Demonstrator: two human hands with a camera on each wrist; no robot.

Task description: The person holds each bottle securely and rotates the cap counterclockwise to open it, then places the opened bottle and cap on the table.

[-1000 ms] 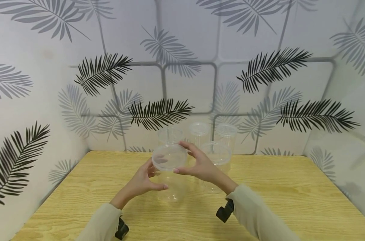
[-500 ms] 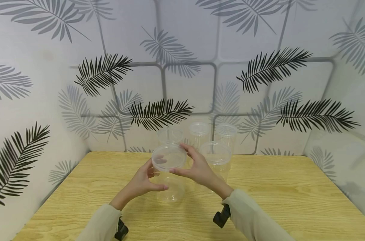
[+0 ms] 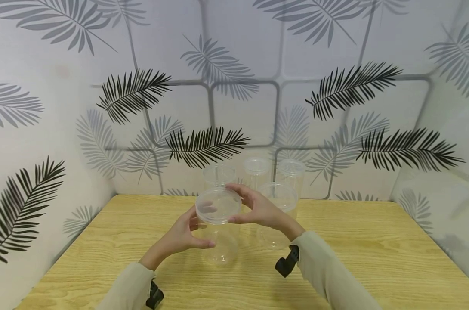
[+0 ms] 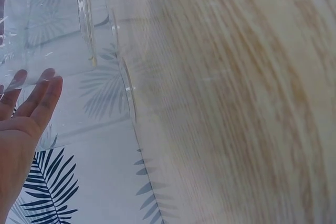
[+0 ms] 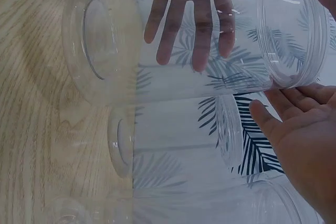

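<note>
The left hand (image 3: 184,234) is bracing the left side of the clear cylindrical jar (image 3: 224,242), its fingers lying spaced apart along the wall and its thumb crossing the near face, apparently to keep the body steady. The jar itself is standing upright on the wood-grain table (image 3: 374,241), its transparent round lid (image 3: 218,206) facing up. Directly behind the jar, a wide lidded canister (image 3: 219,174) is standing. Behind it and to its right, a narrow lidded canister (image 3: 256,168) is standing. The right hand (image 3: 260,211) is reaching in from the jar's right, pinching the lid rim between thumb and fingers, presumably for control of the top. Farther right of the jar, a second wide canister (image 3: 278,198) is standing near, with another narrow canister (image 3: 291,168) behind.
</note>
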